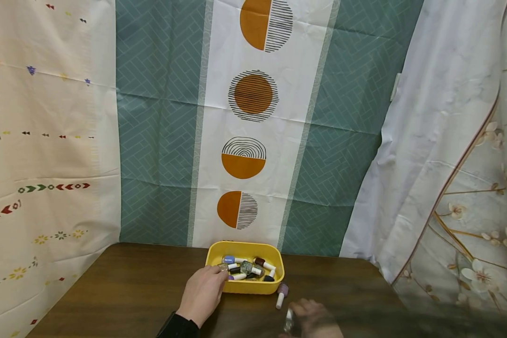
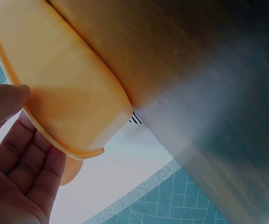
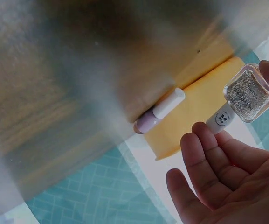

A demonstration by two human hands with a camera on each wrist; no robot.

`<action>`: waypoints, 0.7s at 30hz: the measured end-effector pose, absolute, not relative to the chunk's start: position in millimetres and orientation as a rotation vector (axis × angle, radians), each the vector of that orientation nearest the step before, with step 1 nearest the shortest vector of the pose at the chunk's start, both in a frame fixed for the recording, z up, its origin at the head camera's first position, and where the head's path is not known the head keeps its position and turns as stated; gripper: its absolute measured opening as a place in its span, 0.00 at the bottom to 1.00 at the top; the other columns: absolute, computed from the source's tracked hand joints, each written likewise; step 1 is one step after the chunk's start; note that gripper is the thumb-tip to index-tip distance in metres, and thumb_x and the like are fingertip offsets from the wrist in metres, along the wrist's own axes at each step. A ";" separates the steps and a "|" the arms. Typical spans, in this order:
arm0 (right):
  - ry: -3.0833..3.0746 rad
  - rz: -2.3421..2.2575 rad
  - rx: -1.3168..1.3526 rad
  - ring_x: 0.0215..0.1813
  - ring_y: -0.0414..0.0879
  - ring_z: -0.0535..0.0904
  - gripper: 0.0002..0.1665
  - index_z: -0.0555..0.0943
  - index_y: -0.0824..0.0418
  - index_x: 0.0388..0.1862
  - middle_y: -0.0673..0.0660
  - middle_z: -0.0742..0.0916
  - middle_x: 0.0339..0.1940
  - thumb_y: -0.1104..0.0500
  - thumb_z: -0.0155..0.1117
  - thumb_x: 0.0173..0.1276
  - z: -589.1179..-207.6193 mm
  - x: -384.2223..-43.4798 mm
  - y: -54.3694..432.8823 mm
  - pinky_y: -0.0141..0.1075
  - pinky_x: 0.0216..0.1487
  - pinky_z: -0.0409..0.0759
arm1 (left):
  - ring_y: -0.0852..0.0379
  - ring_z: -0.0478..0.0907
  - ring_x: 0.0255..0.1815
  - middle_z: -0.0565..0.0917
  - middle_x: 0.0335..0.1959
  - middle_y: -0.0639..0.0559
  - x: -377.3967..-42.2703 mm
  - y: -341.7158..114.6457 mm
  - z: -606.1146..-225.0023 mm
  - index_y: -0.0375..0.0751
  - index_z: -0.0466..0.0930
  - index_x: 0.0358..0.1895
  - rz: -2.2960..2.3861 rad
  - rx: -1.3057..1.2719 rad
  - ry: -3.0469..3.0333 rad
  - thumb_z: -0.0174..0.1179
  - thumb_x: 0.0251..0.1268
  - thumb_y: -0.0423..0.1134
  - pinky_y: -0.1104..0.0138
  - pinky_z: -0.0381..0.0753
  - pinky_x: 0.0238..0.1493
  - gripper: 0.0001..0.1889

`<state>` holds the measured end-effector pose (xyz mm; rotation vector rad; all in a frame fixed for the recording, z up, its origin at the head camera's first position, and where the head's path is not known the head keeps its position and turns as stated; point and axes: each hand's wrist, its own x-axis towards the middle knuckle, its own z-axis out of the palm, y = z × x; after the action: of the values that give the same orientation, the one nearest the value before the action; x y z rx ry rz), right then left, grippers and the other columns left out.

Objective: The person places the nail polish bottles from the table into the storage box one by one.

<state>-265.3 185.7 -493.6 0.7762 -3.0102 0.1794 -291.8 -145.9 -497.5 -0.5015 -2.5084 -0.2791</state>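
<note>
A yellow plastic tub (image 1: 253, 288) stands at the far side of the table, holding several small nail polish bottles with white or dark caps. My left hand (image 1: 204, 291) pinches its left rim; in the left wrist view the thumb (image 2: 8, 100) lies outside the wall and the fingers reach over the edge. Right of the tub, my right hand (image 1: 314, 319) holds a silver-glitter nail polish bottle (image 3: 249, 96), its white cap (image 3: 221, 117) by the fingertips. Between the tub and that hand, a purple nail polish bottle (image 1: 282, 289) with a white cap lies on the table.
The dark brown wooden table (image 1: 122, 291) ends against a hanging teal and white cloth (image 1: 160, 141) at the back. A cream patterned cloth (image 1: 46, 164) hangs at the left, and white floral curtains (image 1: 469, 211) hang at the right.
</note>
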 end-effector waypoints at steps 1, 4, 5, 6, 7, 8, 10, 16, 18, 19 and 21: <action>-3.008 0.186 0.778 0.52 0.53 0.83 0.38 0.85 0.55 0.57 0.53 0.86 0.48 0.27 0.78 0.65 -492.5 -265.3 184.8 0.55 0.60 0.85 | 0.56 0.84 0.39 0.89 0.38 0.57 -291.8 -145.9 -497.2 0.51 0.91 0.37 -0.279 -0.502 -2.508 0.79 0.67 0.36 0.56 0.89 0.49 0.06; -2.978 0.190 0.789 0.50 0.51 0.83 0.40 0.86 0.55 0.56 0.51 0.86 0.46 0.24 0.75 0.65 -490.5 -264.5 183.2 0.55 0.57 0.86 | 0.55 0.84 0.39 0.89 0.39 0.57 -292.0 -145.8 -496.2 0.50 0.91 0.38 -0.281 -0.506 -2.512 0.80 0.66 0.36 0.56 0.89 0.49 0.06; -2.964 0.189 0.792 0.49 0.51 0.84 0.41 0.86 0.56 0.56 0.51 0.86 0.46 0.24 0.75 0.65 -490.0 -263.7 182.9 0.54 0.56 0.86 | 0.55 0.84 0.39 0.89 0.39 0.57 -292.1 -145.8 -496.0 0.50 0.91 0.38 -0.281 -0.508 -2.513 0.80 0.66 0.37 0.56 0.89 0.49 0.05; -2.948 0.186 0.796 0.49 0.50 0.83 0.41 0.86 0.56 0.56 0.51 0.86 0.46 0.23 0.74 0.65 -490.3 -263.1 182.6 0.54 0.55 0.86 | 0.55 0.84 0.40 0.89 0.39 0.57 -292.2 -145.8 -495.9 0.50 0.91 0.38 -0.280 -0.509 -2.515 0.80 0.66 0.37 0.56 0.89 0.50 0.05; -2.923 0.185 0.802 0.48 0.49 0.83 0.42 0.87 0.56 0.55 0.50 0.86 0.45 0.22 0.74 0.65 -490.3 -262.0 182.7 0.53 0.54 0.87 | 0.55 0.84 0.40 0.89 0.39 0.57 -292.2 -145.7 -495.8 0.50 0.92 0.38 -0.279 -0.509 -2.516 0.80 0.66 0.37 0.56 0.89 0.50 0.05; -2.903 0.186 0.805 0.47 0.47 0.83 0.42 0.87 0.56 0.55 0.49 0.86 0.45 0.22 0.74 0.64 -490.0 -260.8 182.7 0.52 0.54 0.87 | 0.55 0.84 0.40 0.89 0.39 0.57 -292.3 -145.7 -496.1 0.50 0.92 0.39 -0.277 -0.508 -2.517 0.80 0.67 0.37 0.56 0.89 0.50 0.05; -2.866 0.184 0.804 0.46 0.45 0.82 0.43 0.87 0.56 0.55 0.47 0.85 0.44 0.21 0.73 0.64 -489.2 -258.9 182.5 0.50 0.52 0.87 | 0.55 0.84 0.40 0.89 0.39 0.57 -292.3 -145.8 -496.7 0.50 0.92 0.39 -0.275 -0.504 -2.516 0.79 0.67 0.37 0.56 0.89 0.50 0.05; -2.792 0.196 0.796 0.42 0.39 0.78 0.40 0.87 0.53 0.55 0.42 0.83 0.43 0.22 0.74 0.64 -486.3 -255.0 181.8 0.45 0.49 0.85 | 0.55 0.85 0.41 0.89 0.40 0.56 -292.2 -145.6 -495.9 0.50 0.92 0.39 -0.286 -0.499 -2.527 0.80 0.67 0.37 0.55 0.89 0.51 0.05; -2.760 0.203 0.807 0.42 0.38 0.77 0.39 0.87 0.52 0.54 0.41 0.82 0.42 0.23 0.75 0.64 -486.7 -254.7 182.3 0.44 0.48 0.84 | 0.54 0.85 0.41 0.89 0.40 0.56 -292.2 -145.3 -495.2 0.50 0.92 0.40 -0.289 -0.498 -2.535 0.80 0.67 0.37 0.55 0.89 0.51 0.05; -2.746 0.204 0.814 0.42 0.37 0.76 0.38 0.87 0.52 0.54 0.40 0.82 0.42 0.23 0.75 0.64 -487.8 -255.1 182.6 0.43 0.48 0.84 | 0.54 0.85 0.41 0.89 0.40 0.57 -292.2 -145.3 -495.2 0.50 0.92 0.40 -0.291 -0.497 -2.540 0.80 0.67 0.37 0.55 0.89 0.51 0.05; -2.696 0.194 0.825 0.42 0.36 0.76 0.37 0.86 0.50 0.54 0.39 0.81 0.41 0.24 0.76 0.63 -490.6 -256.6 183.2 0.43 0.47 0.83 | 0.55 0.84 0.41 0.89 0.40 0.57 -292.4 -145.2 -495.1 0.50 0.92 0.40 -0.293 -0.496 -2.545 0.79 0.67 0.37 0.55 0.89 0.51 0.05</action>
<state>-256.6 183.2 -490.6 0.8253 -2.6963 0.1938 -292.4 -145.2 -495.1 -0.4957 -2.5450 -0.2926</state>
